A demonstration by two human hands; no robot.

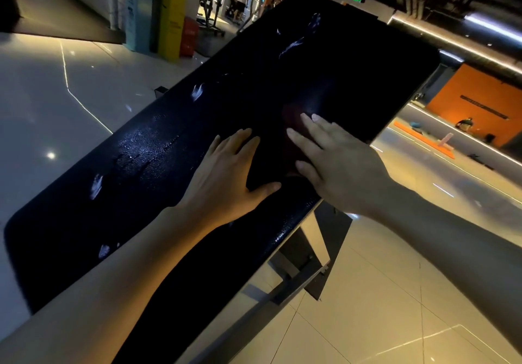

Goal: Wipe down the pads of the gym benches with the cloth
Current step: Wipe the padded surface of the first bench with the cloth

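Bench pad [226, 104]: black, pebbled sheen, scattered whitish smears. Cloth [292, 138]: dark maroon, barely distinct from the pad. Floor tiles [381, 293]: pale glossy grey with thin light lines; far wall [474, 104] orange; upright panel [172, 16] yellow.

Dark cloth [292, 140] flat on wet black pad [158, 149]

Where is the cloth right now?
In the head view, the dark red cloth lies on the black bench pad, right of centre, pressed under the right hand, beside the left hand.
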